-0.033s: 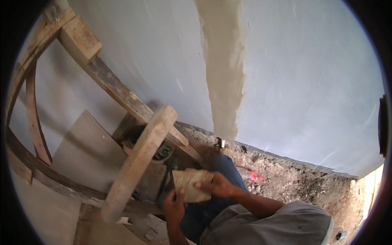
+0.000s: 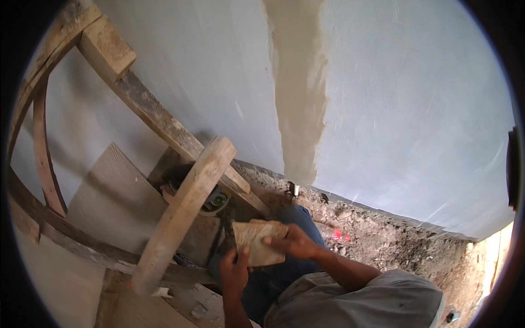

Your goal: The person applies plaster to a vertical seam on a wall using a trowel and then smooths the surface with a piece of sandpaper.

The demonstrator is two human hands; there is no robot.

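Note:
A thin, squarish, beige piece (image 2: 255, 252) with rough edges is held in front of my lap at the lower middle. My left hand (image 2: 235, 272) grips its lower left side, thumb against the face. My right hand (image 2: 296, 243) is closed on its right side, with the thumb pressed onto the surface. What the piece is made of, I cannot tell. Beneath both hands are my legs in blue jeans (image 2: 306, 221).
A rough timber frame (image 2: 183, 210) stands at the left, with grey boards (image 2: 104, 191) behind. Past it sits a bucket-like container (image 2: 216, 201) holding something green. A pale wall (image 2: 399, 109) with a beige vertical band rises ahead, above rubble ground (image 2: 372, 229) with red scraps.
The held piece and both hands have shifted slightly upward. The whole view has moved a very little; my grip looks the same.

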